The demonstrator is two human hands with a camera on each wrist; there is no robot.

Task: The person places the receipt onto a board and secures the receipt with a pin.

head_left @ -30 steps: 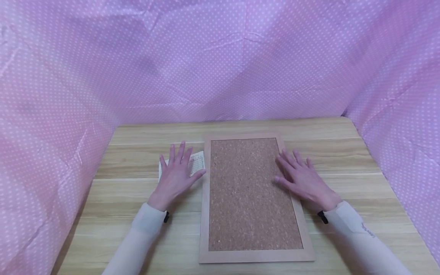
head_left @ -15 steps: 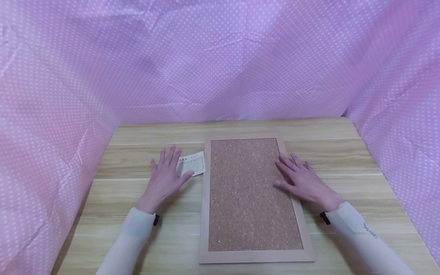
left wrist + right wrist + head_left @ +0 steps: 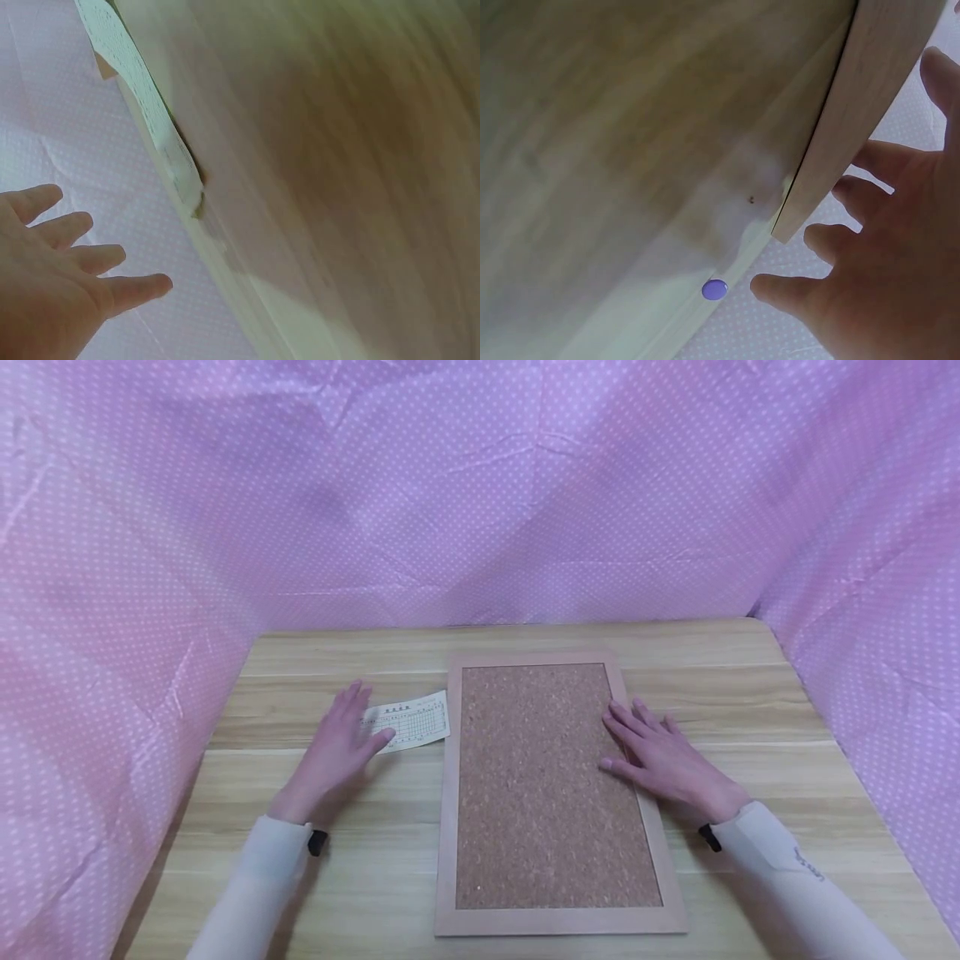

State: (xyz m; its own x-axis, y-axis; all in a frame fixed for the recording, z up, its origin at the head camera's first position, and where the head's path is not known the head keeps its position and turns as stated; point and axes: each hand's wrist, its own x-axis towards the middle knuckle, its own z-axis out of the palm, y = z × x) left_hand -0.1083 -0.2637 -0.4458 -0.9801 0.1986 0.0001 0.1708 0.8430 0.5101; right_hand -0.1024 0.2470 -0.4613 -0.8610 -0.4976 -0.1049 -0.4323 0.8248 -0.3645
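The left hand (image 3: 327, 750) has its fingers extended, its grip holding nothing, thumb above the paper slip (image 3: 416, 718). The slip's right end lies at the corkboard (image 3: 551, 802)'s left edge. The right hand (image 3: 667, 764), spread and holding nothing, overlaps the corkboard's right edge; contact is unclear. Bare counter (image 3: 757, 702) borders the corkboard's left, far and right sides.

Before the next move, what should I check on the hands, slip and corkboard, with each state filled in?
1. Corkboard cork side up: ok.
2. Printed slip print side up: ok.
3. Slip gripped by the left hand: not ok; nothing pinches it.
4. Right hand pressing on the corkboard: cannot tell; it overlaps the frame's right side.
5. Slip clear of the frame: cannot tell; their edges meet in the head view.
6. Purple disc visible to the head camera: not ok.
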